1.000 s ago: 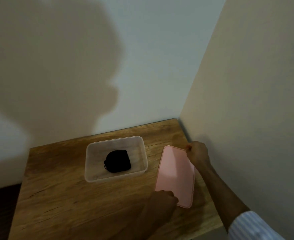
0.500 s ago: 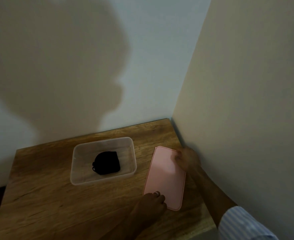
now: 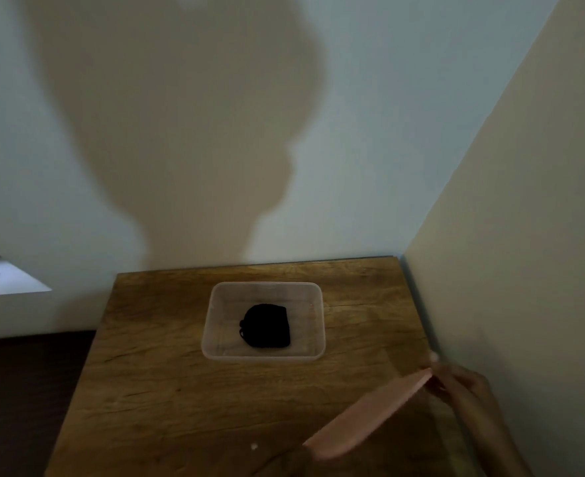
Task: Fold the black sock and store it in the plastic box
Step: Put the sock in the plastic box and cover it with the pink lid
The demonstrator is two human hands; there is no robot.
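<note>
The folded black sock [image 3: 267,327] lies inside the clear plastic box [image 3: 212,321], which stands open on the wooden table [image 3: 146,390]. The pink lid [image 3: 370,414] is off the table, tilted, to the right and in front of the box. My right hand [image 3: 463,387] grips the lid's far end, close to the side wall. My left hand [image 3: 277,459] is dim and blurred at the bottom edge, at the lid's near end, and seems to hold it there. Neither hand touches the box or the sock.
The table sits in a corner, with a wall behind it and a beige wall [image 3: 508,270] tight along its right edge. A white ledge [image 3: 5,280] shows at the far left. Dark floor lies left of the table.
The lid lay flat on the table to the right of the box; now both hands have lifted it and it is tilted. The view has shifted, so the box sits centred.
</note>
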